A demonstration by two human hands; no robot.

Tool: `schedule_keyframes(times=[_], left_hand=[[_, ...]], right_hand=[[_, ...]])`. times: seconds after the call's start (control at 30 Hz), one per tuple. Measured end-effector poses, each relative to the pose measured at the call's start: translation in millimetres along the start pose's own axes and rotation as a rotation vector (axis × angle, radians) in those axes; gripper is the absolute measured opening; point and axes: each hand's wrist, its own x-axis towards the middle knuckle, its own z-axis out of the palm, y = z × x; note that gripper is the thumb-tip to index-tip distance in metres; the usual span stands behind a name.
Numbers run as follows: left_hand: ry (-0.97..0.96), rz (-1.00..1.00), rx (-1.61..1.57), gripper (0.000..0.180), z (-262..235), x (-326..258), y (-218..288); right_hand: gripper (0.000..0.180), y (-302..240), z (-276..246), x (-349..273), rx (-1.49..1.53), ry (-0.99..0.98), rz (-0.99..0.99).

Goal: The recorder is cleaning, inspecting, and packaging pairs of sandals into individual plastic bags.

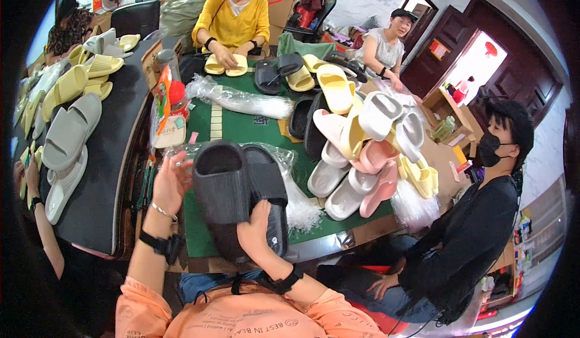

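A pair of black slippers (pixel 225 181) is held in front of me above the green table mat, one slipper overlapping the other. My right hand (pixel 255 229) grips the pair low down, its fingers bent around the inner sides of the soles. Close to the pair's left edge is my left hand (pixel 173 181), raised with its fingers apart and slightly curled. Thin clear plastic shows by its fingertips; I cannot tell whether they touch it. Behind the slippers a bundle of clear plastic bags (pixel 302 208) lies on the mat.
Pink, white and yellow slippers (pixel 362 169) are heaped at the right. More slippers (pixel 72 132) cover the dark table at the left. Across the table, a person in yellow handles yellow slippers (pixel 226 66). A person in black (pixel 465 235) sits close on my right.
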Motion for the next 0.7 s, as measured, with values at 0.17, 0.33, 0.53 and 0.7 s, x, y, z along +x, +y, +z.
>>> schedule_keyframes(times=[0.17, 0.33, 0.53, 0.7], left_hand=[[0.195, -0.104, 0.126, 0.053, 3, -41, -55], [0.181, -0.121, 0.462, 0.075, 7, -28, -64], [0.122, 0.032, 0.484, 0.069, 5, -14, -66], [0.261, 0.658, 1.450, 0.045, 35, -43, -69]], right_hand=[[0.034, 26, 40, 25, -0.261, 0.254, -0.152], [0.041, 41, 51, 41, -0.289, 0.122, -0.031], [0.056, 49, 20, 36, -0.250, 0.007, -0.116], [0.021, 52, -83, 19, -0.440, 0.234, -0.281]])
